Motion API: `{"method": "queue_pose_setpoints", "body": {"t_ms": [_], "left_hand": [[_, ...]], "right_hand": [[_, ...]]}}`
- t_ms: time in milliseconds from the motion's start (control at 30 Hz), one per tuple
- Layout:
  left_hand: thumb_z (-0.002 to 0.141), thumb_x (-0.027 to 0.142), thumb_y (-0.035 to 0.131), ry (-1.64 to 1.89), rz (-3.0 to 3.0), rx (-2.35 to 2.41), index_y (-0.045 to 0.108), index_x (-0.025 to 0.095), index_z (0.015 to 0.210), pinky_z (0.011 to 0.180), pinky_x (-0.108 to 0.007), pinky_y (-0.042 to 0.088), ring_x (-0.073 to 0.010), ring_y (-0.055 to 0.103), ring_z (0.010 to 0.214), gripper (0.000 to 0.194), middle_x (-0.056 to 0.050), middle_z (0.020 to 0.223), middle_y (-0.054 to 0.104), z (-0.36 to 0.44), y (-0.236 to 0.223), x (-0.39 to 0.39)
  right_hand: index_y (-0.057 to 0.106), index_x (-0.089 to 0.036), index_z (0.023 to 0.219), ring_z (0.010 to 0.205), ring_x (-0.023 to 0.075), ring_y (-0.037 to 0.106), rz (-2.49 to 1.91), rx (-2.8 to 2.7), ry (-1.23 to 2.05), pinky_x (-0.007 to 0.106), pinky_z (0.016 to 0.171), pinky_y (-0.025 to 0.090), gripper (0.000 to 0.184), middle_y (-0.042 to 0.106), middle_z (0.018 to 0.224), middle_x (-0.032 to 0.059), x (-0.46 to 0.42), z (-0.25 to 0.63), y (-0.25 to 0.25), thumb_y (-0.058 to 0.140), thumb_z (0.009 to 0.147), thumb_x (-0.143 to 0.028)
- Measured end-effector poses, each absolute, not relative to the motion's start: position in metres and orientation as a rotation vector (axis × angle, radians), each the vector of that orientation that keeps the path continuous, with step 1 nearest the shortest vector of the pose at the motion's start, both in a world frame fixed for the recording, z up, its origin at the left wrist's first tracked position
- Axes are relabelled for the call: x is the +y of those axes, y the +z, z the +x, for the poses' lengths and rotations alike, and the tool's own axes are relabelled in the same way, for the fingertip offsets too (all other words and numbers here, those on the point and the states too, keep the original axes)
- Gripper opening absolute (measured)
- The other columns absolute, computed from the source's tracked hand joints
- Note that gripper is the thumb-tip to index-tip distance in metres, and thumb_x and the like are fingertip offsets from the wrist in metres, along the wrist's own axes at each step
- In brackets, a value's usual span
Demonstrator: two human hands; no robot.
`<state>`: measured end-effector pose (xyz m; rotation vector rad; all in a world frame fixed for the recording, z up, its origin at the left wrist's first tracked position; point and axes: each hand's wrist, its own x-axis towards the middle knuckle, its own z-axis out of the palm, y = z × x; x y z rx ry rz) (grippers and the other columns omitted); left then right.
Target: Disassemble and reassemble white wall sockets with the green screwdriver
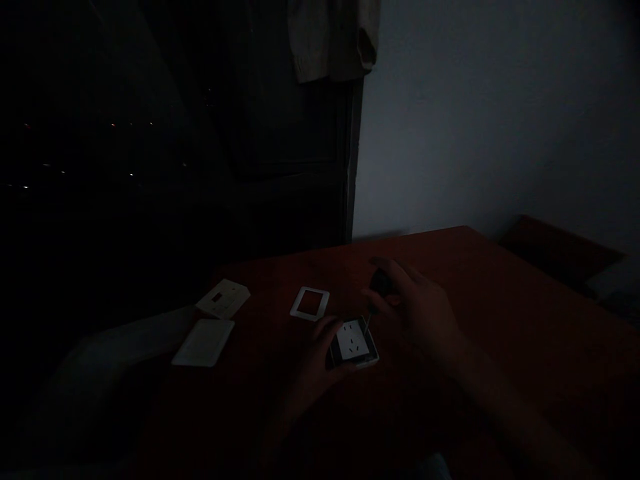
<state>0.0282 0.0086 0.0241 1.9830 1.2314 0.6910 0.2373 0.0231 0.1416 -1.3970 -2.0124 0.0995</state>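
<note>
The scene is very dark. My left hand (315,363) grips the left side of a white wall socket (353,341) that lies face up on the red-brown table (500,320). My right hand (417,303) is closed around the dark handle of a screwdriver (376,293), held just above and to the right of the socket. The thin shaft points down to the socket's upper right corner.
A white square frame (310,303) lies on the table just beyond the socket. Two white plates (223,297) (205,343) rest at the table's left edge. A dark door and pale hanging cloth (333,40) stand behind. A low dark ledge (555,250) is at right.
</note>
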Motion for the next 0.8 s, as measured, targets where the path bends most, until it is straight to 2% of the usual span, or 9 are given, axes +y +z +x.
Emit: {"method": "queue_pose_setpoints", "body": {"t_ms": [67, 133, 267, 367, 533, 700, 800], "left_hand": [[0.073, 0.024, 0.073, 0.701, 1.971, 1.224, 0.042, 0.031, 0.135, 0.111, -0.042, 0.032, -0.0258, 0.036, 0.133, 0.070, -0.004, 0.146, 0.036, 0.028, 0.024, 0.008], [0.073, 0.025, 0.073, 0.697, 1.969, 1.222, 0.043, 0.031, 0.135, 0.111, -0.042, 0.032, -0.0263, 0.035, 0.134, 0.069, -0.004, 0.146, 0.036, 0.028, 0.023, 0.008], [0.074, 0.027, 0.073, 0.689, 1.974, 1.225, 0.042, 0.031, 0.136, 0.110, -0.041, 0.033, -0.0263, 0.036, 0.133, 0.069, -0.004, 0.147, 0.035, 0.027, 0.022, 0.008], [0.073, 0.027, 0.073, 0.689, 1.985, 1.240, 0.043, 0.032, 0.135, 0.109, -0.043, 0.034, -0.0268, 0.038, 0.132, 0.069, -0.004, 0.145, 0.037, 0.028, 0.026, 0.008], [0.073, 0.025, 0.072, 0.678, 1.968, 1.256, 0.044, 0.031, 0.134, 0.110, -0.044, 0.032, -0.0272, 0.036, 0.133, 0.067, -0.004, 0.146, 0.037, 0.029, 0.028, 0.007], [0.075, 0.029, 0.072, 0.663, 1.992, 1.236, 0.040, 0.031, 0.137, 0.110, -0.043, 0.033, -0.0275, 0.034, 0.135, 0.070, -0.005, 0.150, 0.032, 0.028, 0.028, 0.006], [0.076, 0.032, 0.071, 0.666, 2.047, 1.357, 0.040, 0.031, 0.137, 0.109, -0.044, 0.033, -0.0287, 0.036, 0.134, 0.069, -0.006, 0.148, 0.035, 0.020, 0.033, 0.006]], "right_hand": [[0.043, -0.024, 0.132, 0.104, 0.0245, 0.061, -1.238, -2.058, 0.249, 0.039, 0.084, 0.051, 0.040, 0.060, 0.123, 0.0114, 0.023, 0.241, 0.144, 0.047, 0.093, -0.031], [0.042, -0.024, 0.132, 0.105, 0.0214, 0.062, -1.137, -2.078, 0.403, 0.036, 0.087, 0.050, 0.039, 0.062, 0.121, 0.0095, 0.022, 0.244, 0.146, 0.044, 0.094, -0.026], [0.049, -0.023, 0.123, 0.087, 0.0203, 0.066, -1.212, -2.042, 0.407, 0.031, 0.075, 0.052, 0.032, 0.067, 0.104, 0.0071, 0.023, 0.242, 0.147, 0.048, 0.092, -0.029], [0.051, -0.022, 0.118, 0.079, 0.0201, 0.066, -1.317, -2.002, 0.261, 0.030, 0.068, 0.051, 0.030, 0.067, 0.100, 0.0073, 0.024, 0.237, 0.145, 0.050, 0.092, -0.035], [0.055, -0.020, 0.096, 0.065, 0.0205, 0.064, -1.512, -1.942, -0.056, 0.028, 0.053, 0.043, 0.033, 0.066, 0.084, 0.0064, 0.026, 0.232, 0.139, 0.050, 0.088, -0.051], [0.056, -0.020, 0.105, 0.069, 0.0205, 0.066, -1.484, -1.927, 0.021, 0.028, 0.056, 0.046, 0.031, 0.069, 0.085, 0.0063, 0.026, 0.246, 0.138, 0.053, 0.088, -0.046], [0.059, -0.020, 0.103, 0.068, 0.0184, 0.066, -1.435, -1.794, 0.087, 0.026, 0.056, 0.048, 0.029, 0.070, 0.085, 0.0057, 0.024, 0.262, 0.141, 0.055, 0.087, -0.045]]}}
